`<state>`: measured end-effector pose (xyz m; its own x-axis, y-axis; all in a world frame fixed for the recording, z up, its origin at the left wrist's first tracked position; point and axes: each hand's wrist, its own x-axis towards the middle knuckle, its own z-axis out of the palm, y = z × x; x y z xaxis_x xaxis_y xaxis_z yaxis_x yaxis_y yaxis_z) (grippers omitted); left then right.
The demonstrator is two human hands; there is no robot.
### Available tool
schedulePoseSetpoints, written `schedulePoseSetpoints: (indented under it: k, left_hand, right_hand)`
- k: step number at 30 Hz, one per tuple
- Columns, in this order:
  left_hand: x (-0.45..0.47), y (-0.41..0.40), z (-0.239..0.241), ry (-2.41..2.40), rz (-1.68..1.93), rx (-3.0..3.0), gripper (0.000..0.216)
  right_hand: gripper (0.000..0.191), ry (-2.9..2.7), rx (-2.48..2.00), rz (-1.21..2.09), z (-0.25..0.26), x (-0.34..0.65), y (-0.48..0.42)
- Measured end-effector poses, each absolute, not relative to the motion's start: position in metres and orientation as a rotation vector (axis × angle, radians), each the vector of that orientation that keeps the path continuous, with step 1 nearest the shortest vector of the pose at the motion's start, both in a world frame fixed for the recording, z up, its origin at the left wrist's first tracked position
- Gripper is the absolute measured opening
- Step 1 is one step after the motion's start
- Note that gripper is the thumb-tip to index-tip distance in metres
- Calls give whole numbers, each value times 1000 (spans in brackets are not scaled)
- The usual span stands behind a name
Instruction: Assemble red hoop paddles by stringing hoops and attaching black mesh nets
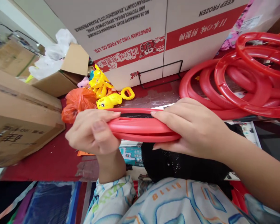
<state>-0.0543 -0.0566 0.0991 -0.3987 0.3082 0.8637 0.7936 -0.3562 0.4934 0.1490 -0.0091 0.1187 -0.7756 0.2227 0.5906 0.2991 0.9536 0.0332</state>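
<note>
A red plastic ring [140, 126], seen nearly edge-on, is held up in front of me. It looks like two rims lying together, with black mesh fabric [136, 115] showing inside. My left hand [94, 130] grips its left end, the thumb and index finger pressed on the rim. At the right end, my right hand [191, 127] is closed round both rims, thumb below and fingers above. A mass of black mesh cloth [158, 161] hangs or lies under the ring, near my lap; whether it joins the ring I cannot tell.
Several red rings [224, 84] are heaped at the right. A large white carton [130, 40] stands behind, fronted by a black wire stand [161, 74]. Yellow toys [109, 101] and an orange plastic bag [77, 101] lie left, beside a brown carton [21, 124]. A dark tablet-like panel [273, 138] lies right.
</note>
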Motion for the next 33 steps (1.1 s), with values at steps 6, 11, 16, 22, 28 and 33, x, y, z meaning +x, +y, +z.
schedulePoseSetpoints:
  k: [6,11,16,22,28,33]
  left_hand:
    - [-46,-59,110,-1338,-1904,-1406,42]
    - [-47,-61,109,-1363,-1799,-1425,49]
    - [-50,-57,108,-1296,-1762,-1485,53]
    - [-54,-46,105,-1034,-1923,-1377,44]
    - [-53,-47,105,-1040,-1926,-1321,32]
    - [-52,-47,106,-1054,-1975,-1293,30]
  right_hand:
    - [41,-2476,-351,-287,123,154,-11]
    - [41,-2509,-356,-351,128,153,-11]
    - [39,-2532,-357,-349,130,152,-10]
    - [37,-2538,-373,-446,135,152,-15]
    - [27,-2557,-400,-442,137,148,-22]
    - [22,-2595,-563,-402,143,136,-30]
